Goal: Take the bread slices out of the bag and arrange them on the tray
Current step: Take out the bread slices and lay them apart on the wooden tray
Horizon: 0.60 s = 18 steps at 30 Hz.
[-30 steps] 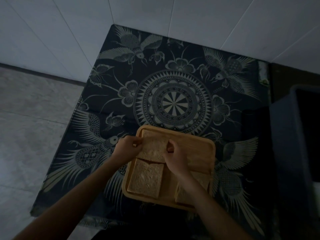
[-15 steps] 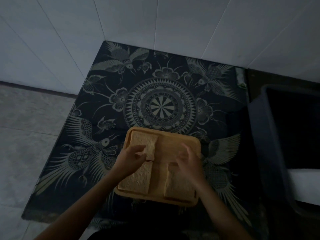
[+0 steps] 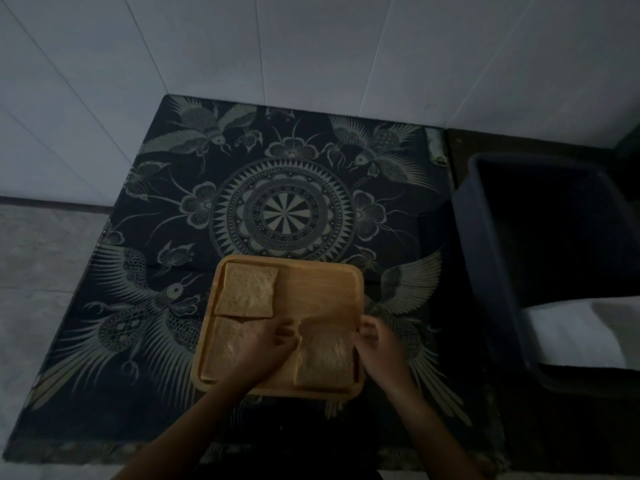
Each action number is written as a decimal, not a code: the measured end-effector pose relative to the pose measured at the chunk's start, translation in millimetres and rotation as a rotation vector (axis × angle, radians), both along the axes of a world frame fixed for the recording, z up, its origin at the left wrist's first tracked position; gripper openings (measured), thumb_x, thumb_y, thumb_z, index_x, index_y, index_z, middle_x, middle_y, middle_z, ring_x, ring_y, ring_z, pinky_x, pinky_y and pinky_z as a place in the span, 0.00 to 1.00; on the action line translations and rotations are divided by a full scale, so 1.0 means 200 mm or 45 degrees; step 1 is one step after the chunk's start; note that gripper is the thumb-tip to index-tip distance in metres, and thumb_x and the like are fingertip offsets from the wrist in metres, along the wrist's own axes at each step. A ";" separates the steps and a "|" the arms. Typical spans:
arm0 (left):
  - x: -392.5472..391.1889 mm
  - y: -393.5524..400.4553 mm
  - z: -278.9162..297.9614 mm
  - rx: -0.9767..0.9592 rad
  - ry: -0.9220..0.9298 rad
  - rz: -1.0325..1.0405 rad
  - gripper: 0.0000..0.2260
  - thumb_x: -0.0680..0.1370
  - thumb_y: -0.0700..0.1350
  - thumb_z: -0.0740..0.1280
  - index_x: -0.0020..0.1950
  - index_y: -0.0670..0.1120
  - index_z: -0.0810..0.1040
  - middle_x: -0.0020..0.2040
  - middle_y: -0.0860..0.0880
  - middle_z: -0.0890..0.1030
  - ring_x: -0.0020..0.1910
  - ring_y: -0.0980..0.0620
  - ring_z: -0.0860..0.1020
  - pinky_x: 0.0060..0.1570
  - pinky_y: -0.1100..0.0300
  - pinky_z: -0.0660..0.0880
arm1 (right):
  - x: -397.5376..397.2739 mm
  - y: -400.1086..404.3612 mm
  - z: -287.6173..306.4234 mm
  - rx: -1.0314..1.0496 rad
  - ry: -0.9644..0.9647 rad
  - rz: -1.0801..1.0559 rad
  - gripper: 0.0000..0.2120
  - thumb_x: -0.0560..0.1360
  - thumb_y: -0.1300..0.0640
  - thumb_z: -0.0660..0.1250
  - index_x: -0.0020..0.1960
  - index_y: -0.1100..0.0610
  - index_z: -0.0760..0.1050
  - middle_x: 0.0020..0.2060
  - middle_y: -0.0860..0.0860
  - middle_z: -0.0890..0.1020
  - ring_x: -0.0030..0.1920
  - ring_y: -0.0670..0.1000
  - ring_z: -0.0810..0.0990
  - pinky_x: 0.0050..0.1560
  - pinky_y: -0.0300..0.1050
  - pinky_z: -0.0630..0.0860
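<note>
A wooden tray (image 3: 320,292) lies on the patterned cloth near me. One bread slice (image 3: 248,291) lies flat in its far-left corner. A second slice (image 3: 225,351) lies near-left, partly under my left hand (image 3: 268,344). A third slice (image 3: 325,367), blurred, sits near-right between my hands. My left fingers pinch its left top corner and my right hand (image 3: 379,349) pinches its right top corner. The far-right part of the tray is bare wood. No bread bag is in view.
The tray rests on a dark cloth with birds and a round medallion (image 3: 284,213) covering a low table against a tiled wall. A dark plastic tub (image 3: 491,271) stands to the right with something white (image 3: 578,334) in it. Tiled floor lies to the left.
Both hands left the far-left slice, now lying flat, and moved toward me onto the near-right slice. The view also tilted so the tray sits lower in the frame.
</note>
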<state>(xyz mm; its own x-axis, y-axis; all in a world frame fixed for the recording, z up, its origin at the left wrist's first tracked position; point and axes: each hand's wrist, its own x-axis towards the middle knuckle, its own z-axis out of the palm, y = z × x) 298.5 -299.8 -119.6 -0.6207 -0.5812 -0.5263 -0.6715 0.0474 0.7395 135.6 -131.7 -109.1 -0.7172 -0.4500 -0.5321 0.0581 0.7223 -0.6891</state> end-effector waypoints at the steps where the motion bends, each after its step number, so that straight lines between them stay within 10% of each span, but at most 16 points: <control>1: -0.01 0.02 -0.01 0.033 0.000 0.013 0.18 0.77 0.45 0.71 0.67 0.46 0.76 0.53 0.50 0.81 0.49 0.57 0.80 0.47 0.62 0.76 | 0.01 0.02 -0.01 0.017 -0.013 -0.006 0.21 0.78 0.48 0.70 0.69 0.52 0.75 0.54 0.45 0.81 0.48 0.35 0.77 0.42 0.34 0.72; 7: 0.00 0.17 -0.07 0.092 0.002 0.093 0.20 0.75 0.43 0.73 0.67 0.47 0.76 0.52 0.47 0.84 0.48 0.53 0.84 0.52 0.50 0.82 | 0.07 0.09 -0.07 0.115 -0.081 0.032 0.22 0.78 0.44 0.69 0.68 0.52 0.76 0.54 0.47 0.83 0.52 0.46 0.82 0.56 0.49 0.80; 12: 0.00 0.21 -0.08 -0.016 -0.054 0.115 0.17 0.74 0.46 0.74 0.62 0.47 0.81 0.47 0.53 0.84 0.45 0.59 0.83 0.42 0.66 0.76 | 0.15 0.10 -0.09 0.142 0.034 0.104 0.13 0.80 0.47 0.67 0.60 0.54 0.81 0.52 0.48 0.86 0.52 0.46 0.84 0.43 0.35 0.73; 18: 0.02 0.22 -0.09 -0.042 -0.074 0.125 0.18 0.73 0.43 0.74 0.63 0.46 0.81 0.47 0.50 0.84 0.46 0.52 0.83 0.48 0.57 0.79 | 0.19 0.10 -0.09 0.106 0.036 0.154 0.13 0.81 0.50 0.65 0.61 0.55 0.82 0.54 0.50 0.86 0.53 0.48 0.84 0.53 0.44 0.80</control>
<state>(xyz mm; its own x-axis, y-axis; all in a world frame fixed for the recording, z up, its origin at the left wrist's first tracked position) 302.2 -255.7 -137.8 -0.5287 -0.6555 -0.5392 -0.7158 0.0029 0.6983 173.1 -111.7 -126.9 -0.6757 -0.4888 -0.5518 -0.0511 0.7778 -0.6264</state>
